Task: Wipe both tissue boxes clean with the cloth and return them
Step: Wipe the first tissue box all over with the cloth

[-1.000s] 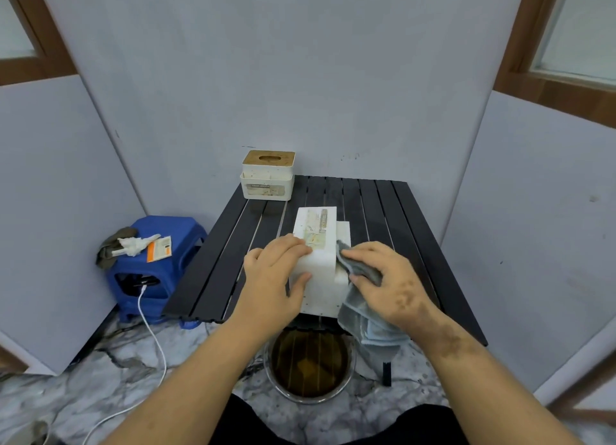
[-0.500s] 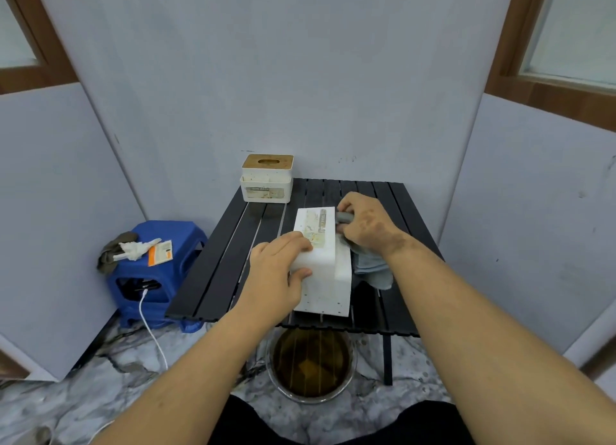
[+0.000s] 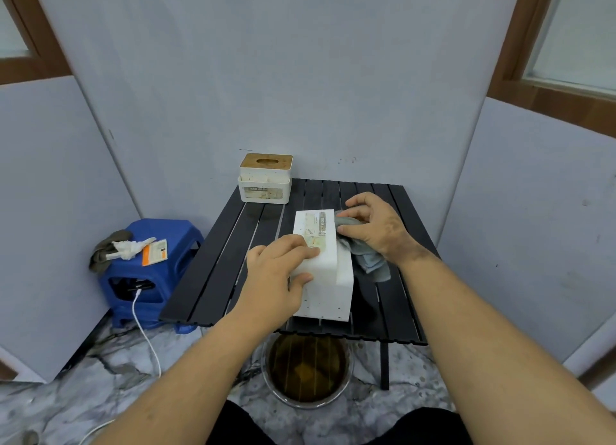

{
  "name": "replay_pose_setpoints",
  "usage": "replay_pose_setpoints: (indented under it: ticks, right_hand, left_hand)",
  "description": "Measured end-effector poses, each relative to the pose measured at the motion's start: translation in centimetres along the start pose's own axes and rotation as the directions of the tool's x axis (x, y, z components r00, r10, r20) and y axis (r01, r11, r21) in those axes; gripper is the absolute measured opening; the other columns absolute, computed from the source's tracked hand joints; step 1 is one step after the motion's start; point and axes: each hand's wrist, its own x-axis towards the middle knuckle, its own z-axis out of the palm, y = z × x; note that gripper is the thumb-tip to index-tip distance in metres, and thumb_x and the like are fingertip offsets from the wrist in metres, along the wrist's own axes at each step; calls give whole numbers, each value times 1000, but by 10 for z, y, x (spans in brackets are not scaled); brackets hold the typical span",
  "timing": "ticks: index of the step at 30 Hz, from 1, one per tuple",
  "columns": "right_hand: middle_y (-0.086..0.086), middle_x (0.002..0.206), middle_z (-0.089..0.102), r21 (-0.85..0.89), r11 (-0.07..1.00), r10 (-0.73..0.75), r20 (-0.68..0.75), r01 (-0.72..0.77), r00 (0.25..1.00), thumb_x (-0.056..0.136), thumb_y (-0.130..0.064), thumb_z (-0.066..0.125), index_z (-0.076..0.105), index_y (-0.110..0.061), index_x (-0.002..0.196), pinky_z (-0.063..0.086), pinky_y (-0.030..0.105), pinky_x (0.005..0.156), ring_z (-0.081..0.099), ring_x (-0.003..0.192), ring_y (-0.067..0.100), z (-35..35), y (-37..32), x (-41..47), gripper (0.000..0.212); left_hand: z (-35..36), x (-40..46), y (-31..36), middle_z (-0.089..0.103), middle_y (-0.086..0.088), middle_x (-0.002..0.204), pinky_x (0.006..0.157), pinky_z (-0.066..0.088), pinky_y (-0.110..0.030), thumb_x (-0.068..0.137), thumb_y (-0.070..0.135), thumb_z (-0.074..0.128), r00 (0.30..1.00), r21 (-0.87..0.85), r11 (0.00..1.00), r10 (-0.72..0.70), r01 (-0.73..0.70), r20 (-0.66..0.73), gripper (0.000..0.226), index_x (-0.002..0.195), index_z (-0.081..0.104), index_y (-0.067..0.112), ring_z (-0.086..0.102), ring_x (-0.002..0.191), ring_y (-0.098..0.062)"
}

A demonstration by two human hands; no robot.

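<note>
- We see a white tissue box (image 3: 325,271) lying on its side near the middle of the black slatted table (image 3: 213,278), its long axis running from near to far.
- Our left hand (image 3: 280,278) grips the near-left part of this box, fingers curled over its upper face and thumb pressed to the near side.
- A label strip runs along the box's upper face; the writing on it is too small and blurred for us to read with certainty.
- Our right hand (image 3: 375,229) is clenched on a grey cloth (image 3: 365,254), pressing it against the far-right edge of the box; the rest of the cloth trails onto the table just right of the box.
- The second tissue box (image 3: 265,179) stands upright at the far-left corner of the table, white with a wooden lid that has an oval slot. Its front label seems to begin with "TISSUE", but we cannot make out the rest.
- Left of the table stands a blue stool (image 3: 156,271) carrying a rag, a white plug and an orange-and-white packet whose print we cannot read; a white cable (image 3: 145,336) runs from the stool down to the floor.
- Under the table's near edge sits a round basin (image 3: 308,369) of brownish liquid.
</note>
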Motion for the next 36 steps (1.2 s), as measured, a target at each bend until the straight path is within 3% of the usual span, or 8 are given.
replay_pose_setpoints:
  ticks: [5, 10, 13, 16, 21, 28, 32, 36]
  right_hand:
    - [-7, 97, 72, -223, 973, -78, -88, 57, 993, 76, -23, 83, 56, -22, 108, 54, 33, 93, 66, 96, 9, 14, 6, 6, 41]
    - [-2, 104, 74, -52, 999, 19, 111, -13, 994, 75, -18, 84, 52, -23, 115, 54, 41, 96, 69, 100, 15, 6, 12, 6, 51]
    - [-1, 97, 72, -65, 997, 31, -74, -36, 997, 68, -20, 90, 51, -17, 115, 56, 21, 82, 70, 91, 13, 12, 8, 9, 62]
    - [-1, 86, 71, -118, 992, -58, -181, 37, 982, 69, -23, 89, 55, -17, 103, 52, 15, 66, 67, 78, 8, 33, 6, 8, 48]
    - [-2, 71, 70, -208, 975, -80, -7, 76, 997, 69, -23, 89, 57, -17, 92, 50, 18, 63, 62, 64, 3, 8, 4, 14, 39]
    - [6, 75, 71, -264, 955, -147, -23, 135, 989, 73, -17, 86, 54, -17, 87, 53, 22, 64, 62, 66, 12, 22, 5, 18, 35]
    - [1, 75, 72, -242, 965, -107, -24, 98, 994, 71, -14, 87, 55, -16, 90, 49, 14, 61, 64, 65, 5, 1, 4, 20, 37]
    - [-2, 79, 74, -268, 951, -157, 6, 153, 988, 73, -14, 85, 59, -17, 90, 53, 15, 67, 68, 73, 7, 27, -1, 16, 31]
  left_hand:
    - [6, -3, 1, 62, 3, 133, 93, 27, -35, 79, 13, 71, 1000, -10, 1000, -5, 5, -7, 41, 119, 70, 21, 48, 126, -10]
    - [4, -4, 0, 64, 5, 132, 95, 27, -27, 79, 14, 72, 1000, -18, 1000, -10, 10, -21, 40, 118, 70, 22, 49, 127, -9]
    - [5, 0, -1, 64, 6, 132, 94, 27, -31, 80, 16, 73, 1000, -27, 999, -24, 24, 0, 38, 118, 71, 22, 50, 128, -10]
    - [5, 4, 1, 65, 5, 128, 93, 28, -35, 78, 17, 74, 1000, -13, 1000, -16, 16, -2, 36, 114, 73, 20, 49, 125, -10]
    - [1, 0, 0, 62, 13, 127, 91, 28, -32, 76, 12, 74, 1000, -18, 1000, -7, 7, -25, 38, 112, 71, 22, 50, 123, -8]
    - [-3, 2, -5, 60, 17, 129, 104, 15, -14, 76, 13, 73, 999, -23, 999, -45, 45, 8, 36, 111, 71, 23, 49, 126, -6]
    - [-4, 4, -2, 56, 22, 126, 103, 21, -25, 74, 2, 76, 999, -56, 997, -50, 51, 17, 40, 109, 71, 20, 48, 125, -3]
    - [-5, 3, -3, 60, 17, 126, 98, 24, -31, 74, 8, 76, 999, -34, 998, -50, 50, 7, 37, 109, 72, 19, 48, 125, -6]
